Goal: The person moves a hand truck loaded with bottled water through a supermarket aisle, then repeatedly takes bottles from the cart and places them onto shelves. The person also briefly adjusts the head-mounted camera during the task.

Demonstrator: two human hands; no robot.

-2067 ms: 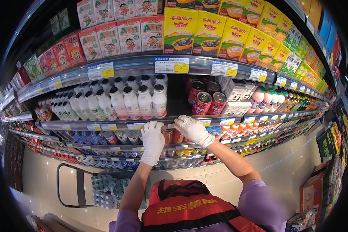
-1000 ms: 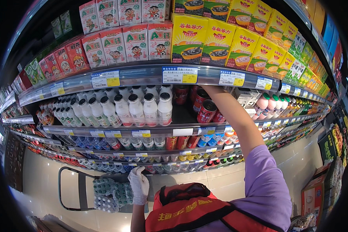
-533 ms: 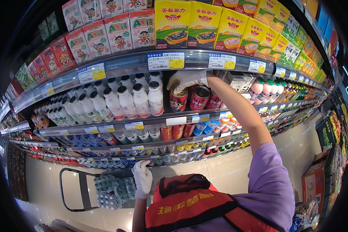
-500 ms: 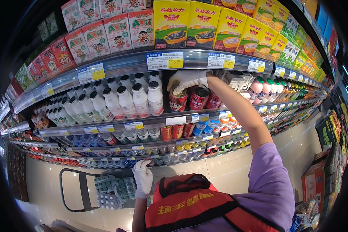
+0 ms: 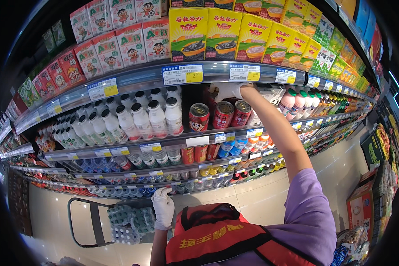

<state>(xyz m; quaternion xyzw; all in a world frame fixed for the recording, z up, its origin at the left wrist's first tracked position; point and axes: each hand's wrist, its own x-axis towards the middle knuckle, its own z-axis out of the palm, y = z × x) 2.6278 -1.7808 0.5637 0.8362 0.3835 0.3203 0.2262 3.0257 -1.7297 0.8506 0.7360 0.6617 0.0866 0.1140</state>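
Note:
My right hand (image 5: 228,91), in a white glove, reaches deep into the upper drink shelf, above and behind a front row of red cans. The shelf edge and shadow hide most of its fingers, so whether it holds anything cannot be made out. In front of it stand a red can with a cartoon face (image 5: 199,118), a second red can (image 5: 223,115) and a third red can (image 5: 241,113), all upright. My left hand (image 5: 163,208), also gloved in white, is low beside the bottom shelves with its fingers curled in and nothing visible in them.
White bottles with black caps (image 5: 137,116) fill the shelf left of the cans; pink bottles (image 5: 288,99) stand to the right. Yellow drink cartons (image 5: 188,33) line the shelf above, behind a price rail (image 5: 217,73). A cart (image 5: 93,221) with wrapped bottles (image 5: 131,221) is on the floor.
My right hand has left the top of the cartoon-face can and moved right and deeper into the shelf. The front cans are now uncovered. My left hand has barely moved.

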